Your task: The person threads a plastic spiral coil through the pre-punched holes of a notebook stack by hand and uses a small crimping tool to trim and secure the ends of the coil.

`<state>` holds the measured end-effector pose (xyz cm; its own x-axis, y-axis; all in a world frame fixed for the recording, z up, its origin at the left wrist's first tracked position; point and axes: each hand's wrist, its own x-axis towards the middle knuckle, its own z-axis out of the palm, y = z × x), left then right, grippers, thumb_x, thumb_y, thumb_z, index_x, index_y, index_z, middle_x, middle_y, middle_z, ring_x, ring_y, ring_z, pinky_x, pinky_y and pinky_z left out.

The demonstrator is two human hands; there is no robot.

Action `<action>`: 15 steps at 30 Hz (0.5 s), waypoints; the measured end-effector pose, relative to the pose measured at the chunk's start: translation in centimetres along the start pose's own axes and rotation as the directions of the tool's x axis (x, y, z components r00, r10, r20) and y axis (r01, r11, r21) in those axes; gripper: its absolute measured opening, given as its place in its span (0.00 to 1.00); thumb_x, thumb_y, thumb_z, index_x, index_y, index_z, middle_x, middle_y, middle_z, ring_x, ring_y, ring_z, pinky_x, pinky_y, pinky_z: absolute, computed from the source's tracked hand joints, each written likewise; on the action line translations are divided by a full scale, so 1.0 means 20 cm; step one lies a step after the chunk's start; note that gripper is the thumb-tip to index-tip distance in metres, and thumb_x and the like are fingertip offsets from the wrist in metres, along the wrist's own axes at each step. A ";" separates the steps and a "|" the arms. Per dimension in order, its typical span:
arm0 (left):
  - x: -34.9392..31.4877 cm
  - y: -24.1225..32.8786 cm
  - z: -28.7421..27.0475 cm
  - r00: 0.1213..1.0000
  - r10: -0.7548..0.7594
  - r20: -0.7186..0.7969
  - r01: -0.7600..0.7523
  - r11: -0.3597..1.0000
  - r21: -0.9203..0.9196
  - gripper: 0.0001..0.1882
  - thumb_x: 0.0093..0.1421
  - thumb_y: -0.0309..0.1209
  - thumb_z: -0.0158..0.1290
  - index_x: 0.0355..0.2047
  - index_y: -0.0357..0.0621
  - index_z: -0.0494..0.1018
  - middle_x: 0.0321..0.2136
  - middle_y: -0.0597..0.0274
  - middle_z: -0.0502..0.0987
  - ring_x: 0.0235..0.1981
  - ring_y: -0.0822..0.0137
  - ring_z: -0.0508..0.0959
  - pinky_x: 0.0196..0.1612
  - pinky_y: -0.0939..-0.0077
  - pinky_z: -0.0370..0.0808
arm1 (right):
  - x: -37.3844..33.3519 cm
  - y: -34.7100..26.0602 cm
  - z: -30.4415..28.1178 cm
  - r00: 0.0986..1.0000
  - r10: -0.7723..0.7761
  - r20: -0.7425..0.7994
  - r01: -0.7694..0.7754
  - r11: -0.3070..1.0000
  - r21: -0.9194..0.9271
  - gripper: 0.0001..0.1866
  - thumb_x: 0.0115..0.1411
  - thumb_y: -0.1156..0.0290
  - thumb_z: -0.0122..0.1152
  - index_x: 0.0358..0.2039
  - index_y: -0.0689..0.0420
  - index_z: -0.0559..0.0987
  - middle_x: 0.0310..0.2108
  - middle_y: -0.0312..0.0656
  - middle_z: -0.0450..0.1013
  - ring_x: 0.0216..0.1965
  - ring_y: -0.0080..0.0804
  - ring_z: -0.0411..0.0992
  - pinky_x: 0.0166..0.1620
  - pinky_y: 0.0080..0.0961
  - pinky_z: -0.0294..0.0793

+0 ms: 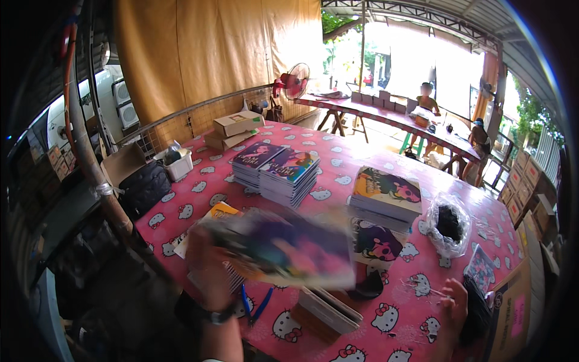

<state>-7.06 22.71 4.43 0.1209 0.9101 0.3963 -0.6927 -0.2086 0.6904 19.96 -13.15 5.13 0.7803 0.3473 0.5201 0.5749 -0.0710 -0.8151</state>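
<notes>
My left hand [207, 265], with a dark watch on its wrist, grips the left end of a notebook [289, 244] with a colourful illustrated cover. The notebook is smeared by motion and hangs above the table, hiding part of what lies beneath. At the lower right my right hand [453, 303] has its fingers loosely curled and apart, with nothing visible in them. It is beside a black bundle [477, 308]. Under the raised notebook, blue-handled pliers [258, 306] lie near my left wrist. A small upright cardboard holder [325, 315] stands close to the table's front.
Stacks of illustrated notebooks [289, 175] stand mid-table, with a taller pile [386, 193] to the right. A clear plastic bag of black material [449, 223] lies beside it. Cardboard boxes [238, 123] and a white bin [178, 164] sit at far left. Two people are near a farther table [362, 110].
</notes>
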 end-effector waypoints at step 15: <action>0.24 -0.05 -0.82 0.915 0.402 -0.042 -0.002 0.109 0.994 0.14 0.61 0.37 0.51 0.33 0.34 0.71 0.20 0.51 0.74 0.22 0.57 0.73 0.28 0.63 0.68 | 0.02 0.33 0.14 0.980 0.041 0.195 -0.003 0.982 -0.190 0.11 0.50 0.79 0.60 0.36 0.60 0.77 0.33 0.41 0.73 0.35 0.30 0.72 0.36 0.24 0.71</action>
<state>-17.38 33.17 -4.32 -0.1974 0.7638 0.6145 0.6313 -0.3805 0.6758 23.44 -10.81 -0.77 0.7404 0.5194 0.4267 0.6087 -0.2486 -0.7534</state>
